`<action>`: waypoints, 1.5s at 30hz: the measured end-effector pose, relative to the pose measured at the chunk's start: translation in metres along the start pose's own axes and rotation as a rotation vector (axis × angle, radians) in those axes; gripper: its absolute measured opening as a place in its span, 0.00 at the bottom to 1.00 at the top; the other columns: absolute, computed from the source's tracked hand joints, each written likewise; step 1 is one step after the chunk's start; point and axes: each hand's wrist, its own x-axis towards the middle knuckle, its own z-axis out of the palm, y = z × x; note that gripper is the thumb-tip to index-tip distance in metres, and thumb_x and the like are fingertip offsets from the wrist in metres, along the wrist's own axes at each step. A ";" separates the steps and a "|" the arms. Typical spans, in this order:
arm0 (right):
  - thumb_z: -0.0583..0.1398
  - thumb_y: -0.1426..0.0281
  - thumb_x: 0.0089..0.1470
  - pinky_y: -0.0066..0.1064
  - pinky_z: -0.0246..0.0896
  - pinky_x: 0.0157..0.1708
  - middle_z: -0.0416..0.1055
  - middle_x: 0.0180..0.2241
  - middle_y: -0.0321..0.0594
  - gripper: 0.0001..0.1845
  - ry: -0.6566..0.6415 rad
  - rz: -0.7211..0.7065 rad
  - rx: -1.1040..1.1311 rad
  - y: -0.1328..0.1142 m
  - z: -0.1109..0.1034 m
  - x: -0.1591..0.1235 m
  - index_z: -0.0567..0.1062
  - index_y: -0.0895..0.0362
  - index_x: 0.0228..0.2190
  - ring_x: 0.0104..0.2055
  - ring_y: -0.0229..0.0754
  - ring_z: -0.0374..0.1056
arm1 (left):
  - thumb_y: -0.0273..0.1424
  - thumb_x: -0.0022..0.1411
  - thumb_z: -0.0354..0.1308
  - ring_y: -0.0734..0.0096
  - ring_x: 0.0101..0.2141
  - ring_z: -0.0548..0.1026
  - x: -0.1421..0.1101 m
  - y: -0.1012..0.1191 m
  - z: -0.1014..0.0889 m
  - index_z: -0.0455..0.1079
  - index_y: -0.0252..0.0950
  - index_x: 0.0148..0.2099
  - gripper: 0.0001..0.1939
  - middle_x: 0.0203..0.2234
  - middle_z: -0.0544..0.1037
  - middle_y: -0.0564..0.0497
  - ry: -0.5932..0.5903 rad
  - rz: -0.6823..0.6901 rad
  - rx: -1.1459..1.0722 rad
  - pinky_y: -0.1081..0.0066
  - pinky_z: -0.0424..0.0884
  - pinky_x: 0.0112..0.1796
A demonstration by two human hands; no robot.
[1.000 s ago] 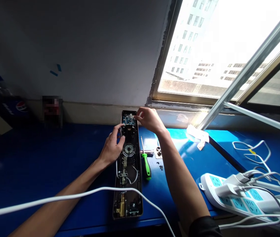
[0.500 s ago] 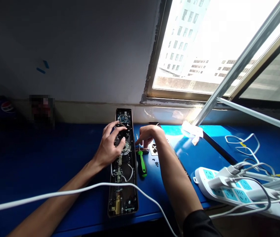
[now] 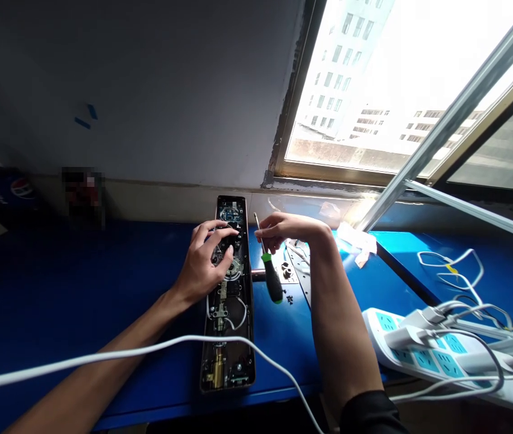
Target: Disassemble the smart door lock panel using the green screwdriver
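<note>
A long, opened door lock panel (image 3: 228, 361) lies lengthwise on the blue bench, with a circuit board (image 3: 231, 213) at its far end and brass parts and thin wires lower down. My left hand (image 3: 201, 260) rests on its middle, fingers spread over the dark inner parts. To the right, my right hand (image 3: 286, 231) grips a green-and-black screwdriver (image 3: 272, 278), its thin shaft pointing up and away from me, close beside the panel. The screwdriver's tip stands apart from the panel. The hands hide part of the lock's middle.
A perforated metal plate (image 3: 296, 265) and several small screws (image 3: 289, 299) lie right of the panel. A white cable (image 3: 102, 352) crosses over my forearms' side of the bench. A white power strip (image 3: 423, 352) with plugs sits at right, below an open window (image 3: 365, 90) with a metal frame.
My right hand has picked the screwdriver up from the bench and raised it. My left hand has shifted slightly along the panel. The view has moved a little.
</note>
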 end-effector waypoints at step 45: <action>0.69 0.58 0.54 0.38 0.77 0.39 0.77 0.31 0.34 0.21 0.885 -0.725 0.057 -0.033 0.005 -0.029 0.69 0.50 0.45 0.33 0.42 0.78 | 0.36 0.70 0.55 0.61 0.38 0.82 0.006 -0.034 -0.004 0.53 0.43 0.73 0.32 0.37 0.82 0.50 -0.221 -0.377 -0.361 0.61 0.78 0.43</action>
